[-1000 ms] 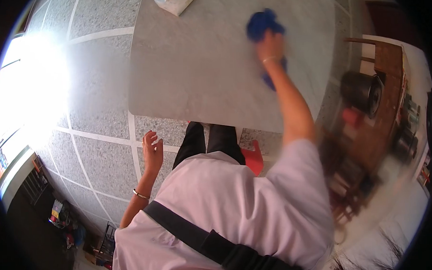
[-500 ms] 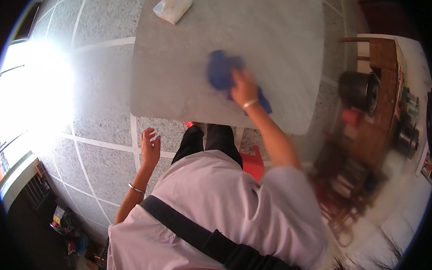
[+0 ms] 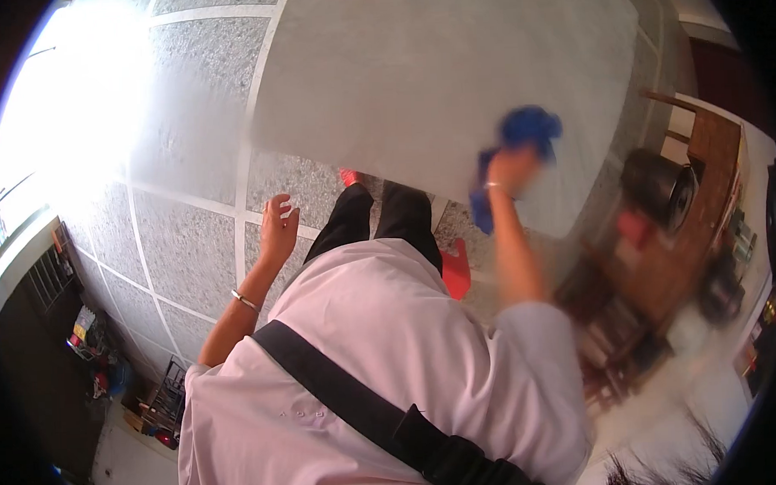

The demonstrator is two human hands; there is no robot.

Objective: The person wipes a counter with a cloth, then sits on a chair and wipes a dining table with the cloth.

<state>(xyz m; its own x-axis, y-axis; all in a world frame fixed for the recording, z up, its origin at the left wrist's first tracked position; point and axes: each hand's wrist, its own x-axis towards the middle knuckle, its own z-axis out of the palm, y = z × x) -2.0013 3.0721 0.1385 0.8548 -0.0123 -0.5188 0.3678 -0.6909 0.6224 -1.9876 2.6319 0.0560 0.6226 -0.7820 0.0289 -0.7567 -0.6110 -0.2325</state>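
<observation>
Under my right hand (image 3: 515,171), a blue cloth (image 3: 529,126) lies bunched on the grey tabletop (image 3: 400,88), near its right front corner. The fingers grip the cloth, and part of it trails past the wrist toward the table's near edge. Motion blurs both hand and cloth. My left hand (image 3: 278,227) hangs in the air to the left of my legs, above the tiled floor. Its fingers are loosely bent and apart, with nothing in them.
Part of a red seat (image 3: 456,270) shows beside my right leg. Wooden furniture (image 3: 710,154) with a dark round pot (image 3: 655,186) stands at the right. Assorted items (image 3: 92,347) sit at the lower left, below a bright opening. Grey floor tiles (image 3: 187,130) run along the left.
My right hand has swept the blue cloth right across the tabletop. The view has shifted, so the white packet at the table's far side is almost out of frame. My left hand stays beside my body.
</observation>
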